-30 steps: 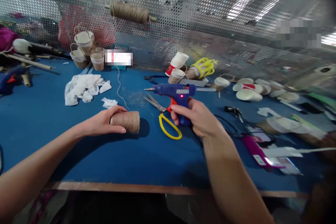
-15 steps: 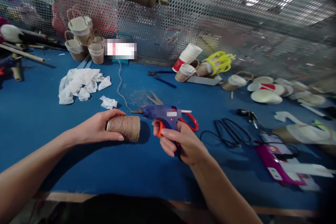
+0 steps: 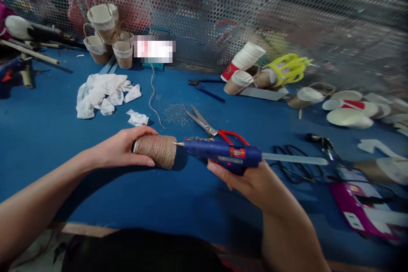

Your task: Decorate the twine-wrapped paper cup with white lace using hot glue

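My left hand (image 3: 129, 148) is wrapped round one end of a cup covered in brown twine (image 3: 156, 151), which lies on its side just above or on the blue table. In my right hand (image 3: 245, 178) is a blue glue gun (image 3: 219, 151) with a small red light lit and a clear glue stick (image 3: 296, 159) poking out of its back. The gun's metal nozzle is at the right end of the twine-wrapped cup; whether it touches cannot be made out. Behind the gun lie open scissors (image 3: 207, 127) with red handles, partly hidden by it.
Crumpled white paper (image 3: 102, 91) lies at the left, below several small buckets (image 3: 102, 19). Pliers (image 3: 207, 89) and stacked paper cups (image 3: 244, 61) are farther back. To the right are a black cable (image 3: 287, 165) and a purple power strip (image 3: 347, 204). A perforated metal screen (image 3: 191, 12) stands behind.
The glue gun has rolled in my right hand, so its top now faces me, and its nozzle has come down to the cup's right end. The whole view has shifted a little.
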The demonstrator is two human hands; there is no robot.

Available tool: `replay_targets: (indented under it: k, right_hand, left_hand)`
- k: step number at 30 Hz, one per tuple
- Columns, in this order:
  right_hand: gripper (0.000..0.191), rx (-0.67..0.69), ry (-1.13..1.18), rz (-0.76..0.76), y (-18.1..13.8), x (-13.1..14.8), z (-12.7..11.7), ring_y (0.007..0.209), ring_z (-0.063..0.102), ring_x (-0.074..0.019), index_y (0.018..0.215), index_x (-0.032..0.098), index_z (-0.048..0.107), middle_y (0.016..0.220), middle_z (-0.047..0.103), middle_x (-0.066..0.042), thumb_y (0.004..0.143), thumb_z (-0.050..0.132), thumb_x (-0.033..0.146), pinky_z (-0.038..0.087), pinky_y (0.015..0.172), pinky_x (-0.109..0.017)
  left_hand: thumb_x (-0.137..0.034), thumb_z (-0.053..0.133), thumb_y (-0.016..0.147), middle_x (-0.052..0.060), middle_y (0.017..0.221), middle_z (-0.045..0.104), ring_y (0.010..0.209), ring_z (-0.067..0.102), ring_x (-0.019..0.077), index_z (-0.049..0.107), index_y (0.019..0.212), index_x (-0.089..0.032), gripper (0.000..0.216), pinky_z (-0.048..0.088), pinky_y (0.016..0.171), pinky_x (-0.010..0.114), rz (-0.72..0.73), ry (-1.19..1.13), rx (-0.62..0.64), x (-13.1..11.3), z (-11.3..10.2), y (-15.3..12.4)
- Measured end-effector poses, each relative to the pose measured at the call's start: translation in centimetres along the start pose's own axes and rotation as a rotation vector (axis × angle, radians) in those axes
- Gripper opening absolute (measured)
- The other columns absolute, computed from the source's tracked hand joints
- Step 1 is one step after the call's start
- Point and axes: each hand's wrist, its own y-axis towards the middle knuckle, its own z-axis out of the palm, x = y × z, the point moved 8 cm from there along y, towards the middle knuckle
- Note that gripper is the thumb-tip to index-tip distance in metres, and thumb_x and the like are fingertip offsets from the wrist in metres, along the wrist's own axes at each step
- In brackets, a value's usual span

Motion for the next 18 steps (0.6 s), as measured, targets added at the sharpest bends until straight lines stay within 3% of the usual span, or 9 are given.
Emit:
replay_targets:
  k: [5, 18]
  right_hand:
    - [0.028, -0.018, -0.103, 0.031, -0.39, -0.09, -0.37, 0.040, 0.045, -0.0093, 0.055, 0.021, 0.049, 0.045, 0.047, 0.004, 0.080, 0.056, 0.033, 0.042, 0.042, -0.022]
    - [0.020, -0.035, -0.065, 0.067, -0.43, -0.32, -0.52, 0.038, 0.043, -0.0107, 0.060, 0.023, 0.056, 0.042, 0.046, 0.004, 0.076, 0.060, 0.033, 0.037, 0.037, -0.025]
  left_hand:
    - [-0.042, 0.065, 0.073, 0.004, 0.104, 0.060, 0.090, 0.059, 0.0193, 0.048, 0.114, -0.019, 0.050, 0.047, 0.076, 0.028, 0.001, -0.001, 0.000, 0.07, -0.04, 0.04]
    - [-0.044, 0.063, 0.074, 0.004, 0.102, 0.059, 0.088, 0.058, 0.0199, 0.048, 0.114, -0.021, 0.049, 0.048, 0.073, 0.028, -0.005, 0.007, 0.008, -0.01, -0.13, 0.04]
